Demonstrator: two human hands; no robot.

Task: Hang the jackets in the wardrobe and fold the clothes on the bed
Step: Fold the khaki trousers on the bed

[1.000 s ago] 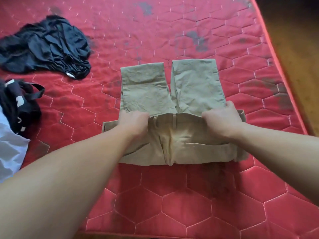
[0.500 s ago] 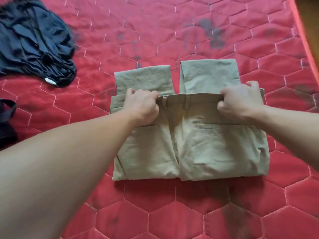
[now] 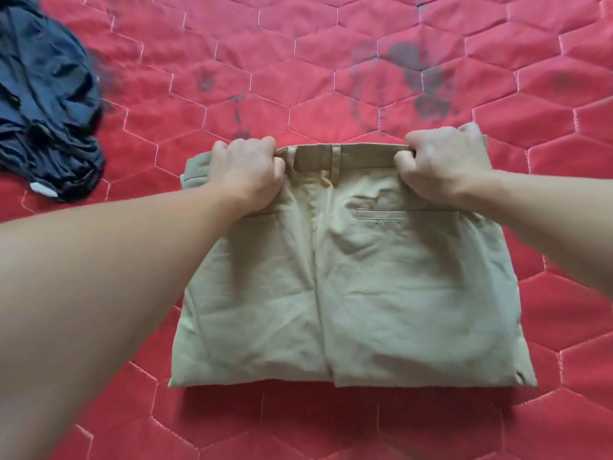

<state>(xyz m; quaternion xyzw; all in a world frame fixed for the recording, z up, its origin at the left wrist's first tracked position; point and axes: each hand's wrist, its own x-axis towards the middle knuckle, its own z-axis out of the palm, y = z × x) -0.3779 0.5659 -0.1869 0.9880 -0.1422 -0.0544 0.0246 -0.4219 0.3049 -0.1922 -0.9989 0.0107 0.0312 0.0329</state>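
Since the earlier frames, both hands have carried the waistband away from the person toward the far side, so the trouser legs that showed beyond the fold are now covered and the khaki trousers (image 3: 348, 280) lie as one squarish folded bundle. The camera has also drawn closer, and less of the dark garment on the left is in view.

The left hand (image 3: 247, 174) is clenched around the waistband near its left end, fingers curled over the far edge, knuckles up. The right hand (image 3: 444, 164) grasps the waistband near its right end in the same way, fingers wrapped over the edge. Between the two hands the waistband runs straight, with two belt loops showing on it. A welt pocket sits just below the right hand, and part of another shows under the left wrist. A small flap of khaki cloth sticks out to the left of the left hand.

The trousers rest flat on the red quilted bed cover (image 3: 331, 78), roughly at the middle of the view, the folded edge on the near side and the waistband on the far side. Dark smudges mark the cover on the far side, beyond the hands.

A crumpled dark blue garment (image 3: 46, 107) lies on the cover at the far left, well apart from the trousers, with a small white tag at its near edge.
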